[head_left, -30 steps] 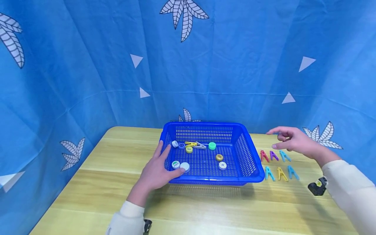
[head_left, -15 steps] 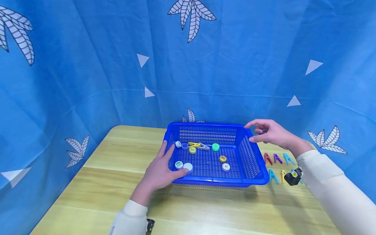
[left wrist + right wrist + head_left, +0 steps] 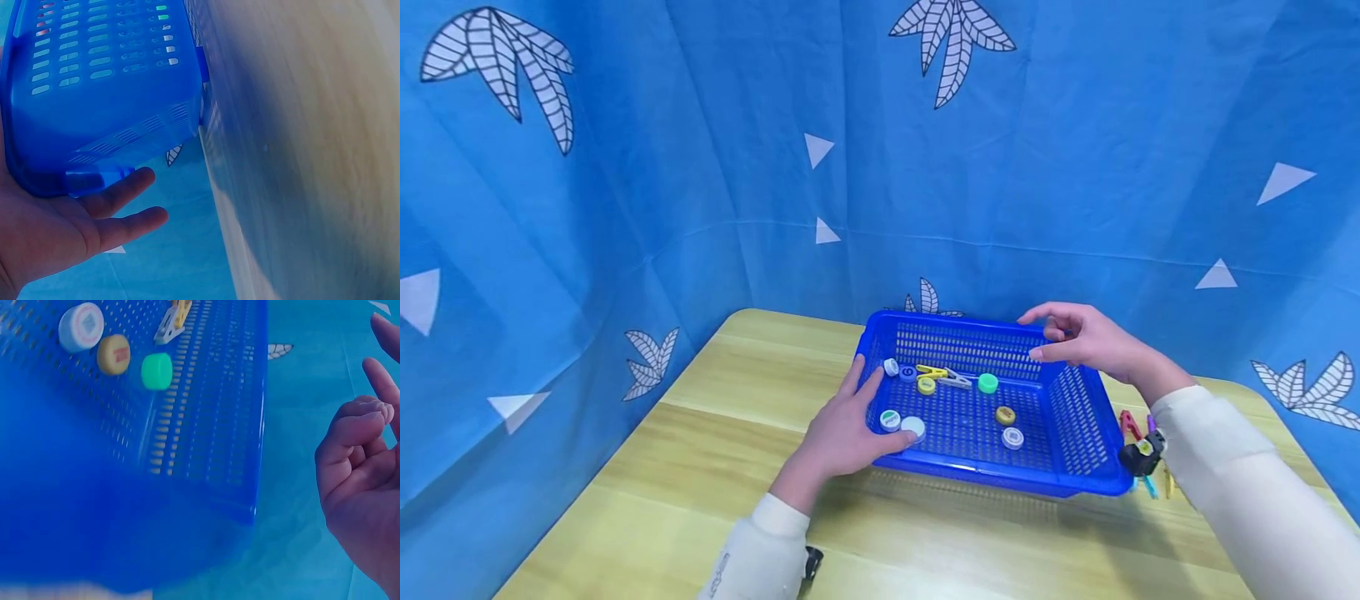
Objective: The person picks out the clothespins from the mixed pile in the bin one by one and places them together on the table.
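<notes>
My left hand (image 3: pixel 842 433) rests at the left front corner of a blue plastic basket (image 3: pixel 1000 477), fingers spread and straight along its rim. In the left wrist view two fingers (image 3: pixel 134 226) extend past the outer wall. Several bottle caps lie in the basket, including a green cap (image 3: pixel 988 383), a gold cap (image 3: pixel 1005 415) and a white cap (image 3: pixel 1012 438). Near its back wall are a yellow clothespin (image 3: pixel 931 372) and a grey clothespin (image 3: pixel 955 380). Above the back right corner hovers my right hand (image 3: pixel 1086 342), holding nothing, index and thumb extended, other fingers curled.
Right of the basket, partly hidden by my right forearm, lie several clothespins, among them a red clothespin (image 3: pixel 1130 425). The wooden table (image 3: pixel 700 450) extends to the left and front. A blue curtain (image 3: pixel 760 150) hangs behind.
My right hand has moved left from above the clothespins to above the basket's back right corner. The head view has turned left, shifting everything rightward. My left hand stays at the basket.
</notes>
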`<state>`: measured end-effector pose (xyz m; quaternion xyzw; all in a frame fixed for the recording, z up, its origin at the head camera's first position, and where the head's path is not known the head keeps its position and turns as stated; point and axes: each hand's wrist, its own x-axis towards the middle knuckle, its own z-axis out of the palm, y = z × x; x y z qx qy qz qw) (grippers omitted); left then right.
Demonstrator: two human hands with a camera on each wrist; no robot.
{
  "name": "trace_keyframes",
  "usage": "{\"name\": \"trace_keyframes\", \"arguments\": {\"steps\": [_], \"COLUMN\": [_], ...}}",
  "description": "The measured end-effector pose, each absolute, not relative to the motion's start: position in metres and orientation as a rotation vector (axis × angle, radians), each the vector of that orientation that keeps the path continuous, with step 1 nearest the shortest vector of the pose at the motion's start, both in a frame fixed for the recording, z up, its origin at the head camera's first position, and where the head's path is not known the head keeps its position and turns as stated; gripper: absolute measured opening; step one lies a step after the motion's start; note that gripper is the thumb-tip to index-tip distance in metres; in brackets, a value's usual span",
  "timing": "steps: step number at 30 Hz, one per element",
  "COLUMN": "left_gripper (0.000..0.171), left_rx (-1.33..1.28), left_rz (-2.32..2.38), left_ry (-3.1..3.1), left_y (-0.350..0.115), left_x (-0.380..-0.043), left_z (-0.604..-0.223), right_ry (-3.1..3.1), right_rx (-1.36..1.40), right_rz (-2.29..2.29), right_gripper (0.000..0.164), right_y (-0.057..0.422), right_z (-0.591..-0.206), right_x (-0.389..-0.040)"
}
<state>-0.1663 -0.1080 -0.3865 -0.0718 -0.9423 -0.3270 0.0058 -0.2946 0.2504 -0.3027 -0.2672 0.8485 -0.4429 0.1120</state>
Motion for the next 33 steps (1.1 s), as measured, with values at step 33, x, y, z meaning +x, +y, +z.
{"name": "trace_keyframes", "arguments": {"steps": [33], "left_gripper": [0.112], "left_rx": [-0.230], "left_rz": [-0.999], "left_ry": [-2.957], "left_y": [-0.105], "left_x": [-0.168], "left_z": [-0.387], "right_ry": [2.530], "right_rx": [-0.674], "right_rz": [-1.188], "right_gripper": [0.047], "right_y": [0.185], "right_z": [-0.362], "right_x": [-0.317]}}
